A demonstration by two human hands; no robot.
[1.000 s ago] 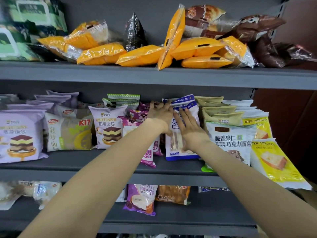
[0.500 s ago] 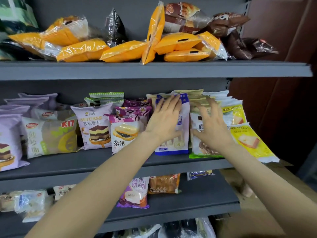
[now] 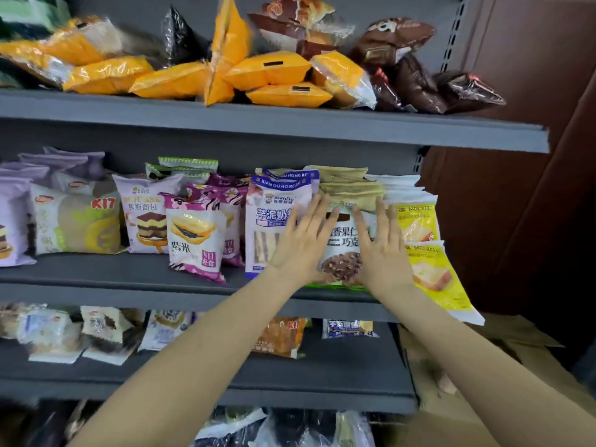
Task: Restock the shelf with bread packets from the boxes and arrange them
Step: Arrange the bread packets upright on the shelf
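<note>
Moved: our left hand [image 3: 301, 245] shifted from blue-topped white plastic packet [image 3: 269, 221] to white chocolate-nut plastic packet [image 3: 343, 250].
Fingers: both hands flat, spread, pressing it; right hand [image 3: 383, 250].
Place: grey metal shelf [image 3: 129, 291], front edge.

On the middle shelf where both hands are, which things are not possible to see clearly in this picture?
Head view only:
- White chocolate-nut bread packet: its printed text is partly covered by the left hand and right hand.
- Tan packets stacked behind: labels hidden by the front packet.
- Purple cake packet: cut off by the left edge.
</note>
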